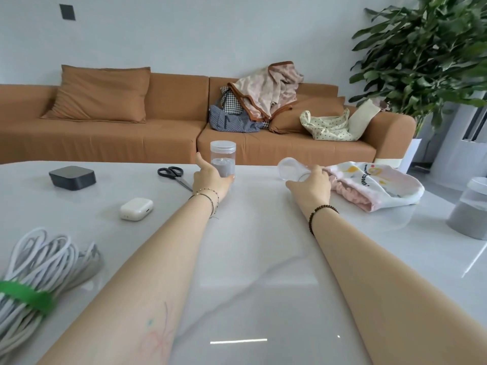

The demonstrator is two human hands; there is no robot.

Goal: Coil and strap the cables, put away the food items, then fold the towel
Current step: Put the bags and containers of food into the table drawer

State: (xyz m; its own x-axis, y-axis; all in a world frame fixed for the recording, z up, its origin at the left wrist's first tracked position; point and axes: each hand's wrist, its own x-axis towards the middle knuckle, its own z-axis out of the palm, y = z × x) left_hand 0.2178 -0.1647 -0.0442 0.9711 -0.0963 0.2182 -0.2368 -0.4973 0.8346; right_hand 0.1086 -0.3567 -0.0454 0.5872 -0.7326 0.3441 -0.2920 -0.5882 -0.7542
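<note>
1. Gripping an upright lidded jar (223,156) of grey stuff with the left hand (209,180), fingers curled round its lower half, at the table's (250,259) far side.
2. Holding a second clear jar (291,168), tipped sideways, in the right hand (315,180), fingers wrapped over it.
3. Just beside that hand: pink-and-white towel (379,185), bunched up, not folded.
4. Near left corner: coiled white cables (44,256), cinched with a green strap (26,295).
</note>
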